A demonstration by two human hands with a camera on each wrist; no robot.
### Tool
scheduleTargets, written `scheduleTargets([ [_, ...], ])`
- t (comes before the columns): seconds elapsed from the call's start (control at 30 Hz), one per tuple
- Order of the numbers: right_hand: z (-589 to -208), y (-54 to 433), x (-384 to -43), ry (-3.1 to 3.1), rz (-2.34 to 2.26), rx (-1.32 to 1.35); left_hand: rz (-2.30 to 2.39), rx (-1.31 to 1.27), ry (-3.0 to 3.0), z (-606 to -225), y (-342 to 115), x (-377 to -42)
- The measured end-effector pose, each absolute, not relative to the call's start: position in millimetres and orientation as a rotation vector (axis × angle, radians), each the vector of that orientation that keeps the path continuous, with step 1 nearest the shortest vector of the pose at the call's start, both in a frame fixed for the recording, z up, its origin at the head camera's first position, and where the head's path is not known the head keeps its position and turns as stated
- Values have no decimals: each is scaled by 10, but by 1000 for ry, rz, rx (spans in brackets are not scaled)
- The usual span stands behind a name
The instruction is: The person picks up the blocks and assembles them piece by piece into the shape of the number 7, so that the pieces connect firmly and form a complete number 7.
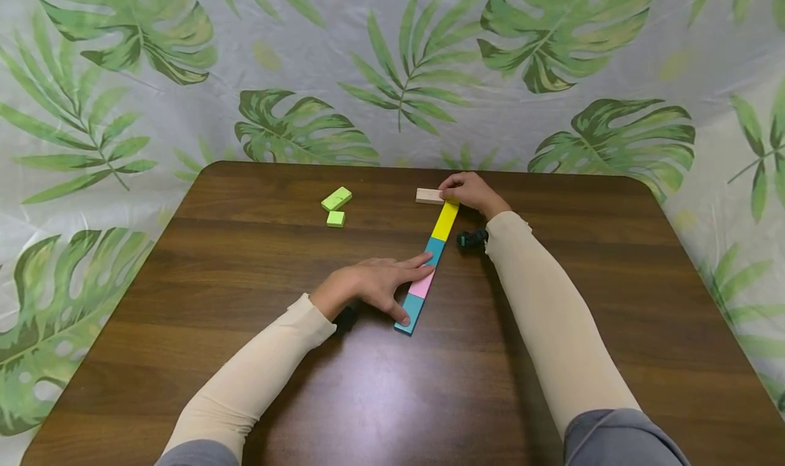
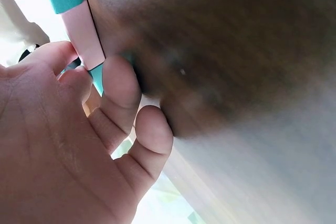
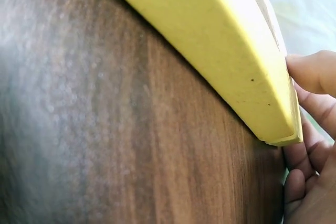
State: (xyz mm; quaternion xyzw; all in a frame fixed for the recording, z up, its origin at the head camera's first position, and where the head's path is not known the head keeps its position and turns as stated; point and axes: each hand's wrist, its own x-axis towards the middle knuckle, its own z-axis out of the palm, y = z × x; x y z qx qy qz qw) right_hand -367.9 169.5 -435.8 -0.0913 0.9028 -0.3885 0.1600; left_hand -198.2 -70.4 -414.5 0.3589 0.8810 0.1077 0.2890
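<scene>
A slanting row of blocks lies on the table: a near blue block (image 1: 412, 309), a pink block (image 1: 420, 286), a second blue block (image 1: 435, 247) and a yellow block (image 1: 445, 222) at the far end. My left hand (image 1: 383, 282) rests on the row from the left, thumb on the near blue block, straight fingers spread toward the pink and second blue ones. At the yellow block's far end, my right hand (image 1: 471, 192) pinches the right end of a plain wooden block (image 1: 428, 195), set crosswise there. The right wrist view shows the thumb (image 3: 312, 72) against that pale block, behind the yellow block (image 3: 226, 40).
Two lime-green blocks lie at the back left, a longer one (image 1: 336, 199) and a smaller one (image 1: 335, 219). The brown wooden table (image 1: 245, 234) ends at a leaf-patterned curtain (image 1: 405, 57) behind. A dark wrist device (image 1: 471, 240) hangs under the right sleeve.
</scene>
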Motion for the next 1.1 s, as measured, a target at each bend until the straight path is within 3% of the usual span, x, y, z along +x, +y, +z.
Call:
scheduleTargets([
  [1.1, -4406, 1806, -3677, 2617, -1092, -256, 282, 941, 2347, -4154, -699, -1989],
])
